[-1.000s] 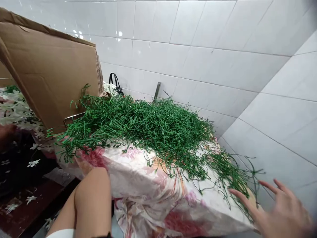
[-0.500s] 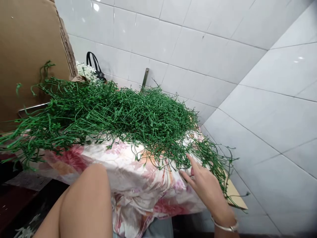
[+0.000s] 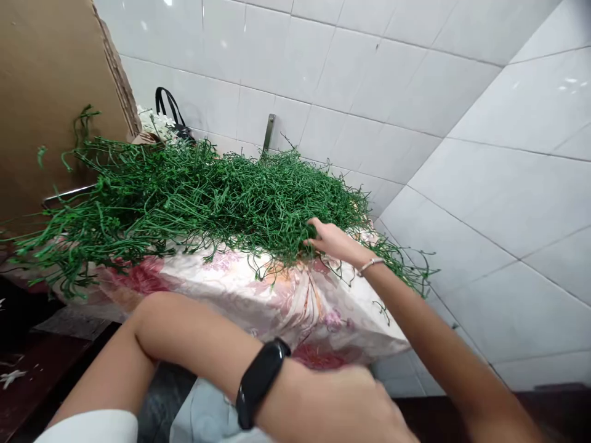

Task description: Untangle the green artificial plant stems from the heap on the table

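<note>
A large heap of thin green artificial stems lies on a floral cloth. My right hand, with a bangle at its wrist, is at the heap's near right side. Its thumb and index finger close about some stems; the other fingertips are hidden. My left hand is low in front of me, below the cloth's near edge, apart from the stems. It is smeared by motion and its fingers cannot be made out. A black watch band is on that wrist.
Tall cardboard stands at the left. Behind the heap are white flowers, a black bag handle and a metal strip against the tiled wall. Loose stems trail off the right end.
My right hand has moved left and farther in, and stems at the near right have shifted toward the heap. My left hand has come into view at the bottom, forearm swung right.
</note>
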### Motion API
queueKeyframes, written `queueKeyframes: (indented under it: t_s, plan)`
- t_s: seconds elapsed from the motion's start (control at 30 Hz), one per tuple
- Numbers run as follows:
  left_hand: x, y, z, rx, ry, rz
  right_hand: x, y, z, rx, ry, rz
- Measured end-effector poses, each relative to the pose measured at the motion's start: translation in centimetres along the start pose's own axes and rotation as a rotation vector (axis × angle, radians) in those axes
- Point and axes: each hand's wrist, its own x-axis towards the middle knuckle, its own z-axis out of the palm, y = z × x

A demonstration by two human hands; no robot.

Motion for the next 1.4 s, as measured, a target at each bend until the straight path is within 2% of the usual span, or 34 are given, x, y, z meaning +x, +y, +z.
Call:
queueKeyframes:
  t_s: [0.03, 0.07, 0.13, 0.2, 0.23, 0.37, 0.5, 0.6, 0.7, 0.77, 0.8, 0.83, 0.87, 0.93, 0.97, 1.03, 1.1, 1.2, 1.3, 1.4]
  plan:
    - [0.3, -2.1, -0.3, -0.014, 0.008, 0.112, 0.8, 0.0, -0.4, 0.053, -0.04, -0.013]
    - [0.6, -4.1, -0.4, 0.052, -0.01, 0.145, 1.5, 0.0, -0.8, 0.093, -0.077, -0.021]
    - [0.6, -7.5, -0.2, 0.277, -0.085, -0.084, 2.7, 0.1, -1.2, 0.136, -0.121, -0.031]
    - [0.0, -10.1, 0.3, 0.468, -0.12, -0.268, 3.6, 0.2, -1.3, 0.151, -0.133, -0.045]
    - [-0.4, -11.1, 0.7, 0.53, -0.137, -0.309, 4.0, 0.2, -1.2, 0.151, -0.128, -0.052]
    - [-1.5, -14.3, 1.8, 0.599, -0.121, -0.391, 5.7, 0.2, -0.8, 0.102, -0.049, -0.075]
    - [-1.3, -16.8, 2.5, 0.587, -0.128, -0.464, 6.5, -0.3, -0.3, 0.078, 0.014, -0.09]
    - [-1.3, -17.8, 3.1, 0.502, -0.18, -0.427, 5.9, -0.3, -0.9, 0.1, 0.011, -0.101]
    - [-1.8, -18.2, 3.9, 0.379, -0.259, -0.36, 4.6, 0.1, -3.7, 0.181, -0.161, -0.117]
    - [-2.2, -18.4, 4.3, 0.332, -0.268, -0.347, 3.8, -0.1, -6.1, 0.272, -0.479, -0.089]
    - [-2.3, -18.5, 4.5, 0.318, -0.262, -0.353, 3.5, -0.3, -7.0, 0.235, -0.516, -0.046]
    - [-2.5, -18.7, 4.6, 0.304, -0.255, -0.359, 3.2, -0.7, -7.5, 0.145, -0.475, -0.007]
    - [-2.6, -18.8, 4.7, 0.291, -0.251, -0.363, 2.9, -1.0, -7.5, 0.017, -0.356, 0.032]
    - [-2.9, -19.3, 4.8, 0.271, -0.243, -0.357, 2.7, -1.7, -5.9, -0.184, 0.009, 0.008]
    - [-3.0, -19.5, 4.9, 0.263, -0.239, -0.346, 2.7, -1.8, -4.5, -0.221, 0.086, -0.048]
    - [-3.1, -20.0, 5.0, 0.247, -0.233, -0.325, 3.2, -1.7, -1.1, -0.274, 0.14, -0.112]
    - [-3.1, -20.5, 5.1, 0.222, -0.238, -0.326, 4.4, -1.2, 2.0, -0.24, 0.233, -0.078]
    - [-2.7, -21.5, 5.2, 0.183, -0.254, -0.376, 7.1, -0.4, 4.6, -0.181, 0.37, -0.052]
    - [-2.5, -22.6, 5.5, 0.156, -0.258, -0.429, 9.0, -0.3, 4.8, -0.172, 0.427, -0.033]
    - [-2.9, -23.1, 6.0, 0.148, -0.209, -0.411, 9.5, -0.5, 2.5, -0.143, 0.311, -0.039]
